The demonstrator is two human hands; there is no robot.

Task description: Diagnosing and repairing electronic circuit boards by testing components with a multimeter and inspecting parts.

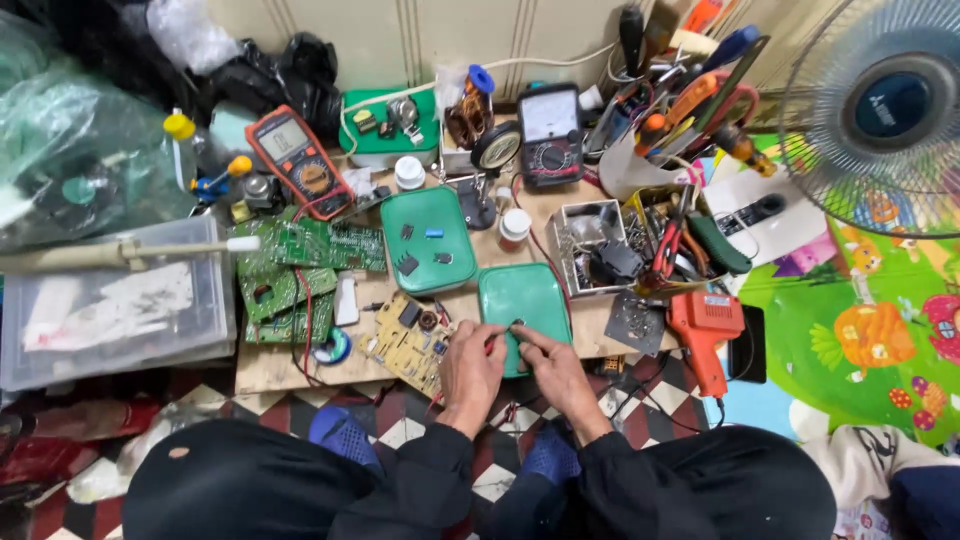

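Observation:
My left hand [470, 368] and my right hand [551, 365] meet over the near edge of a green tray [527, 295] on a low wooden board [268, 366]. Together their fingertips pinch a small dark part [512, 327]; what it is, I cannot tell. A tan circuit board [408, 340] with dark components lies just left of my left hand. Red wires run under my wrists toward the floor.
A second green tray [428, 238] with small parts sits farther back. Green circuit boards [300, 265], two multimeters [298, 160] [549, 134], an orange heat gun [705, 335], a tool cup [650, 150], a clear plastic bin [110, 310] and a fan [880, 110] surround the board.

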